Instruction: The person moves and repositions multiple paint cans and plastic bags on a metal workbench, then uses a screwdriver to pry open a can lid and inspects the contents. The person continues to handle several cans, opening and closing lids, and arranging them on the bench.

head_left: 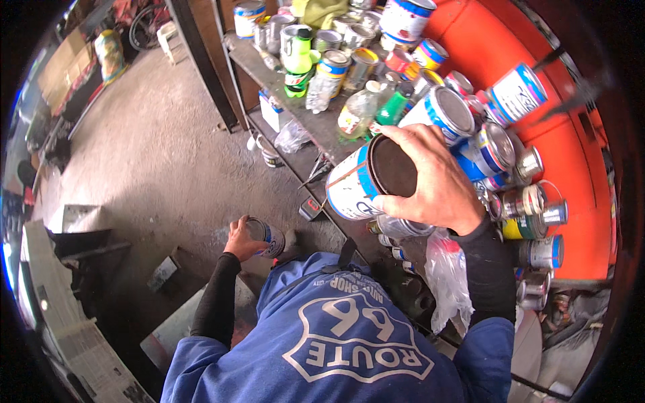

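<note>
My right hand (437, 185) grips a large paint can (351, 185) by its upper rim, thumb and fingers spread across the dark lid. The can is white and blue with a brown drip down its side, and it is tilted in front of the shelf. Lower and to the left, my left hand (242, 238) is wrapped over the top of a smaller paint can (271, 236) with a white and blue label. That can hangs beside my body, above the floor. Another large paint can (449, 114) lies just beyond my right hand.
A dark metal shelf (262, 60) carries crowded cans, a green soda bottle (297, 67) and clear plastic bottles (354, 111). More cans lean against a red panel (571, 127). A clear plastic bag (449, 275) hangs below my right forearm. Concrete floor (148, 127) spreads to the left.
</note>
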The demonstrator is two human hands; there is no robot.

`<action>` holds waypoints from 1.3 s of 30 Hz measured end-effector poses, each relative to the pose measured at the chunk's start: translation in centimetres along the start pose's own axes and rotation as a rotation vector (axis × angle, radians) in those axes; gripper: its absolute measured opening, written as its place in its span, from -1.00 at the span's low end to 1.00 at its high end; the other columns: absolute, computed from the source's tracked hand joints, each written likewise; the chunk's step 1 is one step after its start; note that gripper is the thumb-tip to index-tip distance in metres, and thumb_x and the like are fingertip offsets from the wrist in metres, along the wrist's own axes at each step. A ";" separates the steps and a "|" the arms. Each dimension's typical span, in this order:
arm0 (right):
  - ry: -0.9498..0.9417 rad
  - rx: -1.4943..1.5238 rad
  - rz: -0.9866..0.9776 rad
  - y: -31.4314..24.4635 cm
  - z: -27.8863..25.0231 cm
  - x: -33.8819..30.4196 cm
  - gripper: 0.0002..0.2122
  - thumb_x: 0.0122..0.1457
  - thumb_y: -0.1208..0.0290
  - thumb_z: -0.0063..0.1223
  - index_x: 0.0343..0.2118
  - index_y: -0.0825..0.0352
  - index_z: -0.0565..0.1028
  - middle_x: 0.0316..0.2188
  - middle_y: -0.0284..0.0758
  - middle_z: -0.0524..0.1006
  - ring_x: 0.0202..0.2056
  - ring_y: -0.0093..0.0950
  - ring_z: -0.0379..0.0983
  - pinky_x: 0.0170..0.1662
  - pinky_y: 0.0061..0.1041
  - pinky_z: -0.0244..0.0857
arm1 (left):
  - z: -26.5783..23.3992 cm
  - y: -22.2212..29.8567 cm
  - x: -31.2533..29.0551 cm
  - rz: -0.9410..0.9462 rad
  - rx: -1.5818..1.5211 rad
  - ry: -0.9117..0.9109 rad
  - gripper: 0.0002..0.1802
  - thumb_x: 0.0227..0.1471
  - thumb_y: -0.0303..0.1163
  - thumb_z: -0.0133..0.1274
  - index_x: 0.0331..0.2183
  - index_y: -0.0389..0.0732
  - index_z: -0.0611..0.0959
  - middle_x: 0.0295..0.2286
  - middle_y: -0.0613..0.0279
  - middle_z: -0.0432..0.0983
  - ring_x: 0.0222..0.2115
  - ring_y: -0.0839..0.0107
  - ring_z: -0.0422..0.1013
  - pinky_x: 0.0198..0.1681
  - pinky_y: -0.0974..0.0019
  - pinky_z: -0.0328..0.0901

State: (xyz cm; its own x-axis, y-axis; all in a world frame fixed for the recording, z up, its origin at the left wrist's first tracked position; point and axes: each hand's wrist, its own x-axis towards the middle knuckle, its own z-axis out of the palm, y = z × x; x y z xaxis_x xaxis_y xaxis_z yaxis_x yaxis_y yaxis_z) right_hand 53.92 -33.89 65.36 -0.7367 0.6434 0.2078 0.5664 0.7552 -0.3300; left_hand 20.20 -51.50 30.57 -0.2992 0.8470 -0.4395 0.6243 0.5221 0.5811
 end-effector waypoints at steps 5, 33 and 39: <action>-0.104 -0.007 0.099 2.8 3.7 2.0 -0.18 -0.19 0.07 0.41 0.16 0.42 0.41 0.01 -0.05 0.45 0.10 -0.06 0.30 0.22 -0.17 0.21 | 0.3 -1.2 -0.4 -0.045 -0.061 -0.036 0.28 -0.45 -0.09 0.51 0.29 -0.23 0.25 0.12 -0.21 0.24 0.19 -0.15 0.23 0.27 0.01 0.22; 0.342 0.329 0.124 2.2 -5.0 -7.6 -0.23 -0.17 0.07 0.44 0.07 0.51 0.44 -0.12 0.00 0.51 -0.08 -0.11 0.48 0.07 -0.19 0.35 | 1.9 -8.4 7.8 0.082 0.284 -0.278 0.36 -0.58 -0.02 0.54 0.26 -0.27 0.26 0.17 -0.17 0.21 0.19 -0.13 0.17 0.26 -0.02 0.20; 0.449 0.210 0.621 0.3 -13.2 -20.4 -0.18 -0.15 0.06 0.38 0.19 0.41 0.41 0.04 -0.11 0.53 0.07 -0.28 0.48 0.19 -0.33 0.29 | 2.3 -8.8 9.2 -0.032 0.373 -0.291 0.44 -0.64 0.05 0.55 0.28 -0.30 0.25 0.15 -0.27 0.25 0.22 -0.15 0.16 0.29 0.02 0.17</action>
State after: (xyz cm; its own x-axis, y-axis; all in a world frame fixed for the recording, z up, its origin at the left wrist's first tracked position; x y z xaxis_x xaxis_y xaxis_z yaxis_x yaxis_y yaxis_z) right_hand 74.02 -45.09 73.19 -0.0644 0.9620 0.2654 0.7106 0.2309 -0.6646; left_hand 13.59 -48.50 19.86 -0.1411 0.7400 -0.6576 0.8506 0.4305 0.3020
